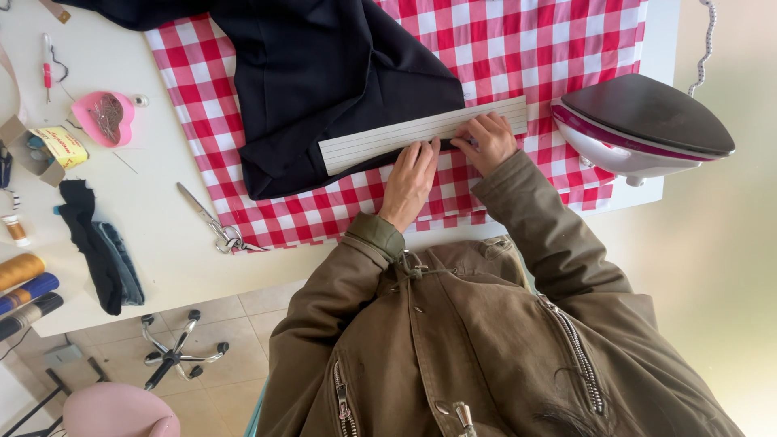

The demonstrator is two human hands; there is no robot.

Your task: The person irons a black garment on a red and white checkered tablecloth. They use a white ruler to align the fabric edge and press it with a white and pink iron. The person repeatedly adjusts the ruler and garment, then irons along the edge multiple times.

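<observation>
Olive jacket (453, 348), 2 hands (411, 180) (486, 142) seemingly pressing ruler (388, 137)

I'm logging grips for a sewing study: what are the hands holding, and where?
Both hands, left hand and right hand, press on the lined ruler's lower edge near its right end, atop the dark fabric; nothing lifted.

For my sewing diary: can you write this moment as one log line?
left hand: flat on ruler | right hand: pressing ruler | under: dark cloth | nearby: iron, scissors

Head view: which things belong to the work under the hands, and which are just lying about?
In hand: left hand, right hand, lined ruler, dark garment, checked cloth.
Lying about: iron, scissors, thread spools, heart-shaped pin dish.
</observation>
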